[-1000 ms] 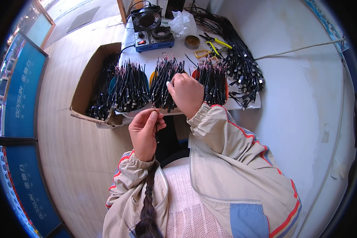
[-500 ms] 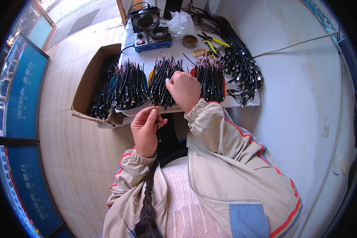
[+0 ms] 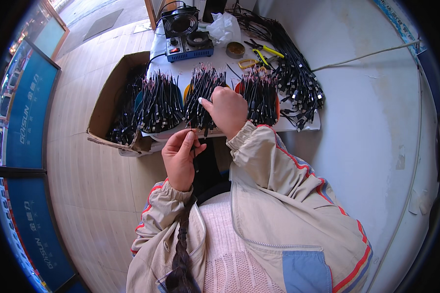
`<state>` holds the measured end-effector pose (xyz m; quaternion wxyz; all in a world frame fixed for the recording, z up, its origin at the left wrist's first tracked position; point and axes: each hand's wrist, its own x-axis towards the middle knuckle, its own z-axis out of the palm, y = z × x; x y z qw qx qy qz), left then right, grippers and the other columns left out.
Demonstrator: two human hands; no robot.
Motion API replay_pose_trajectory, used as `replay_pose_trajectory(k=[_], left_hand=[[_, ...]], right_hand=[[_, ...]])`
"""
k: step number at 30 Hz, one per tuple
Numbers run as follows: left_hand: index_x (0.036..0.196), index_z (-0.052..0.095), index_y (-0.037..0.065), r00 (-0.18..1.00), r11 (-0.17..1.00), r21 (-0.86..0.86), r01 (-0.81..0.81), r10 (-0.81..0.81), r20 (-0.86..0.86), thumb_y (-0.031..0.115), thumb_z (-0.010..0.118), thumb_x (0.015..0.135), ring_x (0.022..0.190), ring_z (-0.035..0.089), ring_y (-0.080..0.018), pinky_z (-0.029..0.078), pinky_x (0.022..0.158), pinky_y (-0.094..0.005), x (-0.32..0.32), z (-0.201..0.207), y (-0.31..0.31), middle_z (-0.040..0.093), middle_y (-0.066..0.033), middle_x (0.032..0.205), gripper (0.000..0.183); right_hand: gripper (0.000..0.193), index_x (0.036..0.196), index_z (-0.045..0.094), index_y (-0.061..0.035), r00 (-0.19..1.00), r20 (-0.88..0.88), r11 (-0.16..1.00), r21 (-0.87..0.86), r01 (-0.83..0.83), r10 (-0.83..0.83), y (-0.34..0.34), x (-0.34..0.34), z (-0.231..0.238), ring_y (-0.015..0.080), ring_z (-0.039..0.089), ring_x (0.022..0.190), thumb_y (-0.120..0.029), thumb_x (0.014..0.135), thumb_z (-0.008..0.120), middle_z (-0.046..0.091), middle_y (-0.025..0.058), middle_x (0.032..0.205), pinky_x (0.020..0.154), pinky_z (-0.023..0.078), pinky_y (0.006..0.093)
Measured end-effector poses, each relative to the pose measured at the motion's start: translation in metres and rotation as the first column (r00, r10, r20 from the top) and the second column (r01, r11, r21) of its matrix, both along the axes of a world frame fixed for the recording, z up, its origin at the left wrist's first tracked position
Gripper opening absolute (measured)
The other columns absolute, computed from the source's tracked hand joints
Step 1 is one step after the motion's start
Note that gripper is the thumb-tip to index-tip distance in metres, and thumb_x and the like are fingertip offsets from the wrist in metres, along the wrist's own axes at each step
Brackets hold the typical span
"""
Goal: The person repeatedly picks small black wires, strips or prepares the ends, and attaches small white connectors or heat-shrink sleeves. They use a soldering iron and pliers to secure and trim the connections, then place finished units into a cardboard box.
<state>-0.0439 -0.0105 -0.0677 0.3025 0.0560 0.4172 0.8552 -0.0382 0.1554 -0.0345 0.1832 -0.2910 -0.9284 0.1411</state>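
My left hand (image 3: 181,155) is closed in a pinch, thumb against forefinger, on a short black cable (image 3: 196,163) whose end hangs below the fingers. It sits just in front of the table edge. Over the middle cable bundle (image 3: 200,110), my right hand (image 3: 226,110) is curled with its back toward me. Its thumb points left over the cables, and the other fingertips are hidden, so what they hold does not show. The bundle's black cables have plugs toward me and thin reddish wire ends away from me.
Similar cable bundles lie left (image 3: 160,105) and right (image 3: 259,100). Beside them stand a cardboard box (image 3: 102,107) of cables, a blue solder pot (image 3: 188,51), a round tin (image 3: 235,50), yellow-handled pliers (image 3: 271,50), a white plastic bag (image 3: 224,28) and a long cable heap (image 3: 298,73).
My right thumb has swung out to the left, away from the curled fingers. The left hand keeps its pinch on the cable, almost in place.
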Motion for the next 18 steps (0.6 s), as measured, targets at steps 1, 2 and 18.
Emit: replay_pose_trajectory(k=[1, 2, 18], left_hand=[[0.105, 0.065, -0.001, 1.0, 1.0, -0.006, 0.0, 0.0, 0.006, 0.01, 0.061, 0.093, 0.076, 0.059, -0.0082, 0.059, 0.071, -0.0292, 0.0, -0.001, 0.0, 0.062, -0.003, 0.085, 0.016], [0.105, 0.065, -0.001, 1.0, 1.0, -0.006, 0.001, -0.001, 0.006, 0.01, 0.061, 0.093, 0.076, 0.059, -0.0082, 0.059, 0.071, -0.0293, 0.0, -0.002, 0.0, 0.063, -0.0031, 0.086, 0.016], [0.103, 0.063, -0.003, 0.984, 0.994, 0.023, 0.111, -0.107, -0.141, 0.007, 0.057, 0.095, 0.085, 0.063, -0.0106, 0.051, 0.083, -0.0262, 0.011, 0.046, 0.009, 0.068, -0.0061, 0.095, 0.014]], right_hand=[[0.03, 0.073, 0.067, -0.005, 1.0, 0.003, 1.0, 0.0, 0.005, -0.005, -0.001, -0.001, -0.001, 0.0307, 0.066, 0.072, -0.034, 0.079, 0.071, 0.066, 0.0129, 0.076, 0.064, 0.053, 0.0411], [0.03, 0.073, 0.067, -0.0052, 1.0, -0.016, 1.0, 0.001, -0.002, 0.002, -0.001, -0.001, -0.002, 0.0307, 0.066, 0.072, -0.034, 0.079, 0.07, 0.066, 0.0129, 0.075, 0.064, 0.053, 0.0411], [0.015, 0.084, 0.063, 0.0014, 0.858, -0.464, 0.729, -0.507, -0.459, 0.218, -0.025, 0.082, 0.058, 0.0224, 0.062, 0.063, -0.011, 0.082, 0.07, 0.061, 0.0119, 0.077, 0.057, 0.048, 0.0306]])
